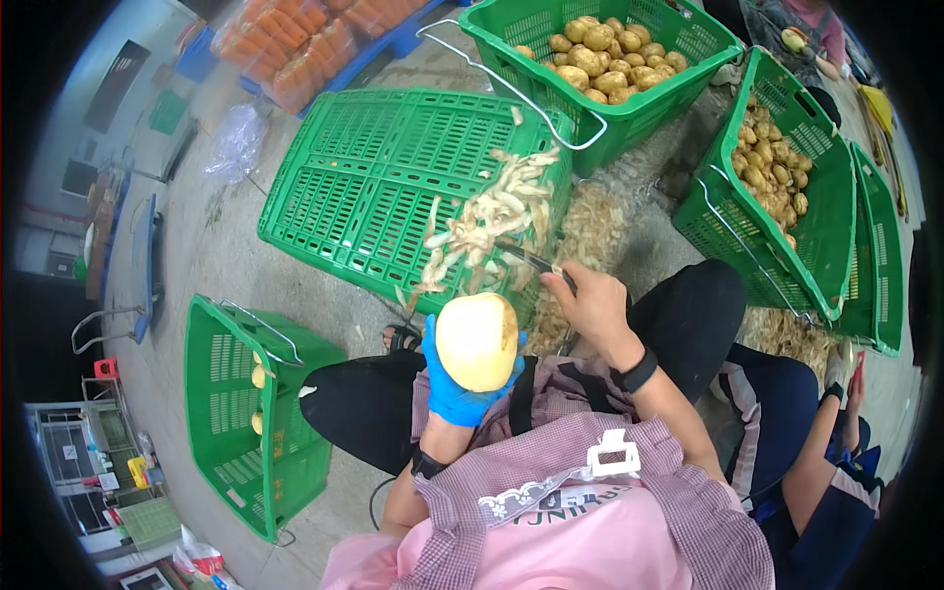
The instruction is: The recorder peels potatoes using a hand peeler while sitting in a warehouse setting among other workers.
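On a concrete floor (211,246) ringed with green crates, the left hand (462,388), in a blue glove, is cupped around a peeled pale potato (477,341) held near the lap, its long axis roughly upright. Just right and slightly farther, the bare right hand (595,305) is closed on a peeler (531,261), blade pointing far-left over an overturned crate (374,177) strewn with peelings (492,221); beyond stands a basket of unpeeled potatoes (600,49).

I see a bare grey concrete floor (211,236) under even daylight. Green slatted plastic crates (246,413) stand around on it, near left and far right. At far left, orange bagged bundles (295,44) rest on a blue pallet (393,44).
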A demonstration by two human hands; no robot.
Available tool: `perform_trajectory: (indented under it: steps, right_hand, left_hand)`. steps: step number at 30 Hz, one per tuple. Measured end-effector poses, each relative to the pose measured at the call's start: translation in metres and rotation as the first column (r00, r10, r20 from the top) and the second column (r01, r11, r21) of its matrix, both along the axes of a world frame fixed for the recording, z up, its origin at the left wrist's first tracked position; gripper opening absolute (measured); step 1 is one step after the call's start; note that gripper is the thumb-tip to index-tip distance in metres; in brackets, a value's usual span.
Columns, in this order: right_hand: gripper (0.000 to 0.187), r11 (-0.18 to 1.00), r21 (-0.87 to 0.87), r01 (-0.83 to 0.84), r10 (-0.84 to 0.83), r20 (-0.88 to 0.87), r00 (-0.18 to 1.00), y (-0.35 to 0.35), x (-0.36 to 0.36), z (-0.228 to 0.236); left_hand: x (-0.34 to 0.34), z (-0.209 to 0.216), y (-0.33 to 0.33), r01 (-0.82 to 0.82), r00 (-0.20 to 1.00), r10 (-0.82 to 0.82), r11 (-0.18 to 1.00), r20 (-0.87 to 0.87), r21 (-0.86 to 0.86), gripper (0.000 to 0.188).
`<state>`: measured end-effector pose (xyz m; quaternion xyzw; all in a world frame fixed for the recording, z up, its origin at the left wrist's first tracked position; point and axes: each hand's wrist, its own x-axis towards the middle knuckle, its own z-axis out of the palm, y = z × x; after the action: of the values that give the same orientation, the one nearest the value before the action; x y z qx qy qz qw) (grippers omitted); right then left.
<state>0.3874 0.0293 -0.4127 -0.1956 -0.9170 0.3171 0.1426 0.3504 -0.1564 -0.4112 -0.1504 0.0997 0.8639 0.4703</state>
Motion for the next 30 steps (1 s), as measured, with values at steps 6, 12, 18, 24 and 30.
perform_trajectory:
  steps: [6,12,18,24,30]
  right_hand:
    - [0.029,0.957,0.062,-0.284,0.290,-0.291,0.912,-0.039,0.025,0.021]
    - [0.028,0.984,0.103,-0.145,0.159,-0.139,0.977,-0.027,0.012,0.008]
    - [0.028,0.990,-0.043,-0.136,0.125,-0.197,0.972,-0.021,0.021,0.012]
    - [0.032,0.988,0.044,-0.151,0.157,-0.201,0.967,-0.030,0.016,0.006]
    - [0.031,0.987,-0.066,-0.145,0.124,-0.248,0.961,-0.030,0.021,0.010]
  left_hand:
    - [-0.009,-0.014,0.003,-0.074,0.997,0.076,0.995,0.026,-0.062,0.066]
    - [-0.007,-0.020,-0.008,-0.015,0.998,0.015,1.000,-0.053,0.003,0.069]
    - [-0.001,-0.013,-0.004,-0.035,0.999,0.036,0.991,0.008,-0.129,0.069]
    - [-0.004,-0.009,-0.005,-0.044,0.998,0.050,0.990,0.043,-0.132,0.067]
    - [-0.001,-0.008,0.006,-0.123,0.988,0.145,0.949,0.056,-0.290,0.065]
